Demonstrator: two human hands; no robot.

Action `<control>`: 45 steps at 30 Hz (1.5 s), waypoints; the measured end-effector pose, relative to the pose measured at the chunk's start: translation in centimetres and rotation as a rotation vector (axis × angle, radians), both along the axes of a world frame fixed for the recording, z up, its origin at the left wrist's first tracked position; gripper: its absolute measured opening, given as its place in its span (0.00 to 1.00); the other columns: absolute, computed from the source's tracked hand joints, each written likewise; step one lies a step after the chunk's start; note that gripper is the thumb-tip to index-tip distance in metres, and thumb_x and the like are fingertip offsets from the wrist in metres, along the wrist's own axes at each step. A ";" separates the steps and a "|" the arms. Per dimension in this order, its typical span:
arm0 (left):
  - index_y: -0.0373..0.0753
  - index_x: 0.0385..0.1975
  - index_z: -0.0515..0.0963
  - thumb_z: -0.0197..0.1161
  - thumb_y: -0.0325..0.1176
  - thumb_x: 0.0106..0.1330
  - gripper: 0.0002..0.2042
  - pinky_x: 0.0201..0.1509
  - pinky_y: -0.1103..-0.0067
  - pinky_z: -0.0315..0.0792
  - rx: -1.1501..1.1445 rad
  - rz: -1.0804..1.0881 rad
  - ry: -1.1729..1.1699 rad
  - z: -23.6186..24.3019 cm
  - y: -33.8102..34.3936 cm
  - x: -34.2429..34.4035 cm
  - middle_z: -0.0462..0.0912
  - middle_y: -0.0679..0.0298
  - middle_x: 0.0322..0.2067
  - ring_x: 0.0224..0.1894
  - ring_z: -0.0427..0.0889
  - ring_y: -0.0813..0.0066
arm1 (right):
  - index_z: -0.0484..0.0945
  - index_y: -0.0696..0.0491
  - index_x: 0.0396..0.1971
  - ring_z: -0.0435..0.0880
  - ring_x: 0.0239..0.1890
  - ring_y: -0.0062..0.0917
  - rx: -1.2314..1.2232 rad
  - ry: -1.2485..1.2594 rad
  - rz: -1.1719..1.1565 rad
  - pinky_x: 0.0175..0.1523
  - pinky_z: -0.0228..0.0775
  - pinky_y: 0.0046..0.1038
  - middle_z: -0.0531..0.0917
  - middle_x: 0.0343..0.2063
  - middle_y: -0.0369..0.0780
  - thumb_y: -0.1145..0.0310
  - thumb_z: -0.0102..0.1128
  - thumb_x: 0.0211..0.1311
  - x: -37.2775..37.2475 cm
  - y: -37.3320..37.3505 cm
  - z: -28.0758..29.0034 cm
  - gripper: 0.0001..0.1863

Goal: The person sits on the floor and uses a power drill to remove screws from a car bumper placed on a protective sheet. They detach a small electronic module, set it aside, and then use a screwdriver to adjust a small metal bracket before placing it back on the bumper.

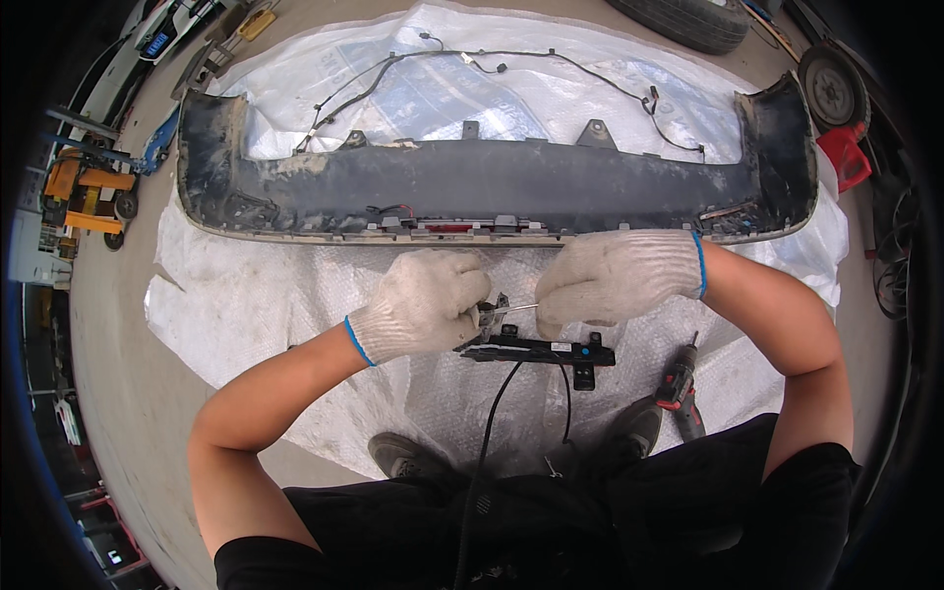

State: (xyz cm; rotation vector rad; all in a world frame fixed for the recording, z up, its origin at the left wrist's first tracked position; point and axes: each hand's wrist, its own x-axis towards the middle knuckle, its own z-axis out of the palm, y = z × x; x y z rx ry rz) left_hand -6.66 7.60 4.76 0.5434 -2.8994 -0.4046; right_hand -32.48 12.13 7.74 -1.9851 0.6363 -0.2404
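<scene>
My gloved left hand point(423, 300) is closed on a small bracket piece point(492, 313). My gloved right hand point(610, 280) grips a thin metal tool point(521, 307), whose shaft reaches to that piece; its handle is hidden. Just below lies a black electronic module point(536, 351) with mounting tabs and attached cables point(497, 403). Beyond my hands, a dark, dirty bumper point(492, 187) lies across a white padded sheet point(246, 295), a red strip point(457, 229) along its near edge. A black wire harness point(413, 55) lies on the sheet past the bumper.
A cordless drill point(678, 383) lies at my right, near my shoes point(634, 428). A yellow jack-like cart point(98, 197) and a car point(118, 64) stand on the left. A tire point(678, 20), a wheel point(831, 93) and a red container point(841, 157) are at the back and right.
</scene>
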 end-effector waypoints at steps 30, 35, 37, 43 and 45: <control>0.39 0.23 0.78 0.66 0.28 0.40 0.08 0.32 0.66 0.76 0.062 0.006 -0.006 -0.1 0.0 0.3 0.76 0.61 0.26 0.30 0.81 0.58 | 0.82 0.60 0.32 0.77 0.26 0.39 0.078 0.266 -0.106 0.39 0.72 0.40 0.80 0.24 0.50 0.56 0.47 0.67 0.4 0.2 1.1 0.21; 0.40 0.22 0.77 0.65 0.28 0.37 0.09 0.31 0.65 0.75 0.041 -0.071 0.012 0.0 0.1 0.0 0.75 0.62 0.25 0.29 0.79 0.57 | 0.83 0.57 0.34 0.80 0.29 0.36 0.143 0.291 -0.018 0.39 0.72 0.37 0.82 0.26 0.46 0.58 0.48 0.68 0.5 -0.1 1.6 0.19; 0.40 0.21 0.76 0.65 0.27 0.36 0.09 0.30 0.65 0.74 0.058 -0.141 0.052 0.2 0.2 -0.5 0.74 0.62 0.24 0.28 0.79 0.57 | 0.83 0.56 0.33 0.78 0.26 0.32 0.213 0.266 0.016 0.35 0.70 0.37 0.80 0.23 0.44 0.58 0.48 0.67 0.4 -0.2 1.3 0.18; 0.42 0.20 0.74 0.65 0.29 0.33 0.11 0.29 0.65 0.72 -0.003 -0.156 0.002 -0.2 1.0 -1.1 0.73 0.62 0.23 0.26 0.77 0.56 | 0.84 0.54 0.32 0.77 0.26 0.28 0.220 0.129 0.163 0.31 0.69 0.31 0.82 0.24 0.38 0.62 0.51 0.66 0.3 -0.5 -0.9 0.14; 0.42 0.20 0.73 0.65 0.29 0.33 0.11 0.28 0.66 0.72 0.016 -0.108 0.043 -0.8 0.9 -0.9 0.73 0.62 0.23 0.26 0.77 0.56 | 0.84 0.54 0.32 0.79 0.27 0.27 0.206 0.076 0.159 0.31 0.70 0.30 0.83 0.25 0.38 0.63 0.51 0.66 0.4 -0.3 -2.1 0.14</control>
